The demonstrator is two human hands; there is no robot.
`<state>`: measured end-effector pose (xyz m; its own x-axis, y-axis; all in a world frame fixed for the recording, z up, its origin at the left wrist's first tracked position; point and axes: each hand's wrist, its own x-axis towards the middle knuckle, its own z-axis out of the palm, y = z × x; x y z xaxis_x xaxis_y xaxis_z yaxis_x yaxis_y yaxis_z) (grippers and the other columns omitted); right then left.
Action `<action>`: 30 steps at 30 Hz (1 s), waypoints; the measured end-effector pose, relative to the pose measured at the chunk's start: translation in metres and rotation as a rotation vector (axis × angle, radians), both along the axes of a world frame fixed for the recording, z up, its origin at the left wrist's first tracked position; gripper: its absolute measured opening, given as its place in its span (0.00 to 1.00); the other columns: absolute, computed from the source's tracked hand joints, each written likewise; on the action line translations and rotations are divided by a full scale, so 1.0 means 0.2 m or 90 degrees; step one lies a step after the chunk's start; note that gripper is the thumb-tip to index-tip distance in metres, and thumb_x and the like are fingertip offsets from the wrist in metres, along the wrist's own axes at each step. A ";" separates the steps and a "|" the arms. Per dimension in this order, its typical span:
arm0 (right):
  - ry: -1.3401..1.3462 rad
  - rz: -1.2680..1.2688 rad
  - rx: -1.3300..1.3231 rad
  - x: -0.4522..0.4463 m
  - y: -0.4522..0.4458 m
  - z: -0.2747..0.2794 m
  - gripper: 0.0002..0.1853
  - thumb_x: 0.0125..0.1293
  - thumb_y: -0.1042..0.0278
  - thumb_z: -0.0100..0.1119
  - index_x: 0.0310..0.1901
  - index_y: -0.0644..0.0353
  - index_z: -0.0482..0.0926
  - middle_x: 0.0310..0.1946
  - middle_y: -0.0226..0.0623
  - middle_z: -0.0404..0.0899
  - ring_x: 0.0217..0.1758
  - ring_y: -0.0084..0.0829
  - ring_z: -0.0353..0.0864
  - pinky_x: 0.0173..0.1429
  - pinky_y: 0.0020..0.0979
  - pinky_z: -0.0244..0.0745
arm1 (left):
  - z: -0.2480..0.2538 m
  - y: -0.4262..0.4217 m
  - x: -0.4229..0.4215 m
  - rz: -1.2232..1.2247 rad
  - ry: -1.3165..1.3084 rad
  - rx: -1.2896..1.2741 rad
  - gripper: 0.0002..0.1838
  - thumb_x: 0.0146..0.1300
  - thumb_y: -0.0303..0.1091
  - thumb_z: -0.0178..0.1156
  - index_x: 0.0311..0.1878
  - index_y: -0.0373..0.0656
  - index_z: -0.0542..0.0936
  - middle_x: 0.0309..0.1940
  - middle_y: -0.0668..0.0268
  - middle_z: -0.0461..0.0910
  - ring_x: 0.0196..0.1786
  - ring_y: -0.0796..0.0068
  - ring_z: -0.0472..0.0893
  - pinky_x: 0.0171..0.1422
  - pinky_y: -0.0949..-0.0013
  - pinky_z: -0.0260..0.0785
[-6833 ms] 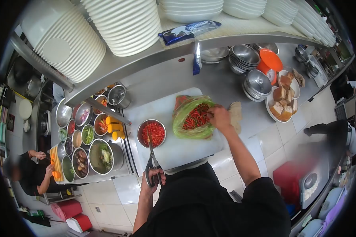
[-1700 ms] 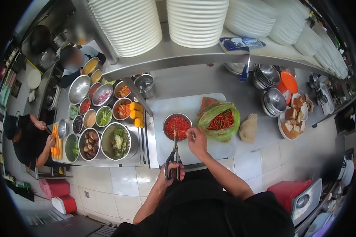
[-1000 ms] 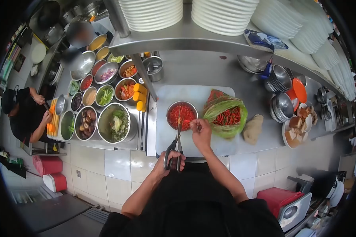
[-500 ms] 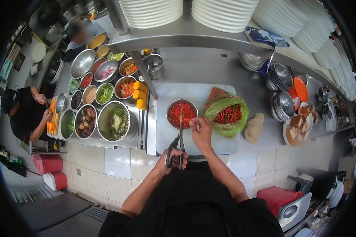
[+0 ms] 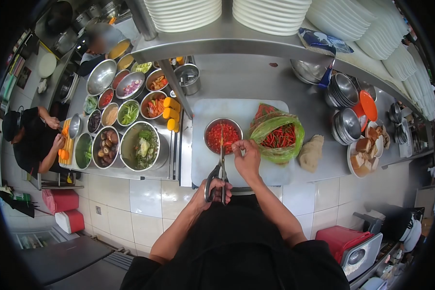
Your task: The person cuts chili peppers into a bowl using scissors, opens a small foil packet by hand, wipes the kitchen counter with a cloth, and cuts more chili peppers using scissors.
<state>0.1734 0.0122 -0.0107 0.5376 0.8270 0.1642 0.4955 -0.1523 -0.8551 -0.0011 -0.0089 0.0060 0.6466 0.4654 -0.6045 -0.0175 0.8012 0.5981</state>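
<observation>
The left hand (image 5: 202, 195), before the near edge of the desk (image 5: 217, 72), had its fingers closed around the handles of the scissors (image 5: 222, 163). The blades pointed into a steel bowl (image 5: 206, 141) of chopped chillies (image 5: 215, 135), which stood near the left edge of the cutting board (image 5: 275, 176), probably to catch the pieces. At the bowl's rim, the right hand (image 5: 247, 158) pinched narrowly what seemed a red chilli (image 5: 228, 143), perhaps to steady it at the blades. The green bag (image 5: 263, 126) of whole chillies (image 5: 281, 135) lay open by the board's right edge, likely for easy reach.
</observation>
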 end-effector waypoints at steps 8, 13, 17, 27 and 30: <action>0.007 -0.007 -0.009 -0.01 0.01 -0.01 0.03 0.57 0.69 0.63 0.30 0.56 0.79 0.27 0.33 0.72 0.35 0.34 0.73 0.42 0.36 0.69 | 0.03 0.00 0.00 0.007 0.014 0.013 0.23 0.58 0.46 0.54 0.42 0.30 0.77 0.30 0.55 0.79 0.32 0.64 0.81 0.39 0.64 0.75; 0.023 -0.003 -0.010 -0.01 0.00 -0.02 0.03 0.56 0.69 0.63 0.29 0.57 0.79 0.27 0.33 0.72 0.35 0.35 0.73 0.42 0.36 0.69 | 0.01 0.00 0.01 0.007 0.018 0.004 0.23 0.58 0.45 0.54 0.42 0.30 0.77 0.30 0.55 0.79 0.32 0.64 0.81 0.39 0.64 0.75; 0.004 0.002 -0.026 -0.01 0.00 -0.01 0.03 0.56 0.69 0.63 0.29 0.57 0.79 0.27 0.33 0.72 0.36 0.35 0.74 0.42 0.36 0.69 | 0.00 -0.01 0.01 0.014 0.014 -0.001 0.23 0.57 0.45 0.55 0.42 0.30 0.77 0.29 0.55 0.79 0.32 0.64 0.81 0.39 0.64 0.76; -0.028 -0.008 -0.028 -0.01 0.00 -0.01 0.03 0.55 0.70 0.63 0.29 0.58 0.79 0.26 0.34 0.73 0.34 0.34 0.74 0.40 0.35 0.69 | 0.04 -0.01 0.01 0.013 0.112 0.051 0.19 0.56 0.41 0.58 0.37 0.30 0.77 0.26 0.54 0.79 0.27 0.64 0.80 0.33 0.65 0.75; -0.057 -0.020 -0.012 0.00 0.01 0.01 0.03 0.54 0.71 0.64 0.29 0.59 0.80 0.25 0.35 0.72 0.32 0.33 0.73 0.39 0.34 0.68 | 0.04 -0.02 0.00 0.021 0.052 0.018 0.20 0.56 0.43 0.56 0.38 0.31 0.77 0.26 0.55 0.79 0.27 0.64 0.80 0.34 0.64 0.75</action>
